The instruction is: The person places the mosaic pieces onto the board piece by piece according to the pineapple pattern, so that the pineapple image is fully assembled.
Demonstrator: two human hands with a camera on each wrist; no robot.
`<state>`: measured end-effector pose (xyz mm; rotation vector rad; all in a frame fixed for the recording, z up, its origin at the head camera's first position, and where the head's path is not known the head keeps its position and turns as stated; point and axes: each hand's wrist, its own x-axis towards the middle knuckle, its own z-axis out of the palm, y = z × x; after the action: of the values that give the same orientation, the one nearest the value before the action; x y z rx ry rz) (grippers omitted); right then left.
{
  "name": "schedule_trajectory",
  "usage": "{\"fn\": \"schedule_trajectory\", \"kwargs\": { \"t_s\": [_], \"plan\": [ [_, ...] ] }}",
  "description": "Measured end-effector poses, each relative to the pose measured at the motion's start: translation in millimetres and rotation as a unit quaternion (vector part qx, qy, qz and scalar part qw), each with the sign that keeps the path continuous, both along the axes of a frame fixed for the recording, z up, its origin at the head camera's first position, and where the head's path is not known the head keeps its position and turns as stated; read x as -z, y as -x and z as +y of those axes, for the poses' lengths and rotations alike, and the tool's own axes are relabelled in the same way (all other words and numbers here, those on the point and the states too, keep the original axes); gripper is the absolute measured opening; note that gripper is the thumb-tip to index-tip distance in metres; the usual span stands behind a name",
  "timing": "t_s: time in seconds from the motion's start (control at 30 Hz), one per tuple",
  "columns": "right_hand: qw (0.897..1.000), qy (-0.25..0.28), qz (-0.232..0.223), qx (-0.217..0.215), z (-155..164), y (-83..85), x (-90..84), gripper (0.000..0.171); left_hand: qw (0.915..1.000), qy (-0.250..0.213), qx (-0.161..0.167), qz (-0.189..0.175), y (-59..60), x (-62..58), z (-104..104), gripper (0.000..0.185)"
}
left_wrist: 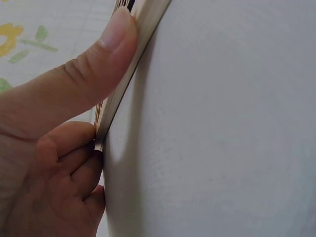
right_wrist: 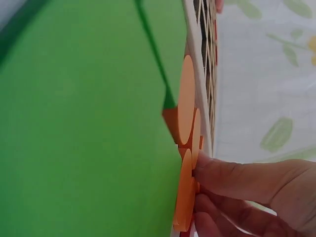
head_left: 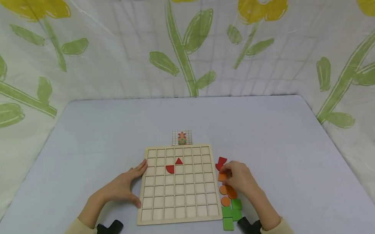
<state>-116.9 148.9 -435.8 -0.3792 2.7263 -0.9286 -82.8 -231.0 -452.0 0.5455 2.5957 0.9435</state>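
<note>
A wooden grid board [head_left: 178, 201] lies on the table; a red triangle [head_left: 179, 161] and a red quarter piece [head_left: 170, 168] sit in its cells. My left hand [head_left: 123, 187] rests against the board's left edge [left_wrist: 123, 89], thumb and fingers touching the rim. My right hand [head_left: 239, 177] is at the board's right side, fingertips [right_wrist: 212, 170] pinching an orange disc [head_left: 222, 177] [right_wrist: 185, 197]. Red pieces [head_left: 221, 162] lie just beyond it. More orange discs [head_left: 228, 193] and green squares [head_left: 231, 214] [right_wrist: 84, 123] lie nearer me.
A small pattern card [head_left: 182, 137] with a flower picture lies behind the board. The grey table [head_left: 102, 130] is backed by a white curtain with yellow flowers [head_left: 183, 35]. Black wrist mounts [head_left: 109, 230] sit at both sleeves.
</note>
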Motion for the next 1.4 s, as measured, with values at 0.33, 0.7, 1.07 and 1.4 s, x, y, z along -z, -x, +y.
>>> {"fn": "schedule_trajectory", "kwargs": {
  "t_s": [0.33, 0.7, 1.07, 1.4],
  "plan": [
    [1.000, 0.021, 0.020, 0.001, 0.9, 3.8, -1.2, 0.022, 1.0000, 0.006, 0.002, 0.000, 0.5, 0.7, 0.1, 0.125],
    [0.996, 0.078, 0.043, -0.004, -15.7, 6.5, -6.1, 0.026, 1.0000, 0.004, -0.001, -0.005, 0.1, -0.3, -0.3, 0.125],
    [0.993, 0.109, 0.014, -0.030, -55.4, 8.2, -7.7, 0.026, 1.0000, 0.004, 0.001, -0.005, 0.5, 1.7, -1.1, 0.125],
    [0.992, 0.075, 0.054, -0.091, -84.7, 14.1, -4.5, 0.021, 1.0000, 0.002, 0.003, 0.001, 0.3, 0.5, -0.5, 0.124]
  ]
}}
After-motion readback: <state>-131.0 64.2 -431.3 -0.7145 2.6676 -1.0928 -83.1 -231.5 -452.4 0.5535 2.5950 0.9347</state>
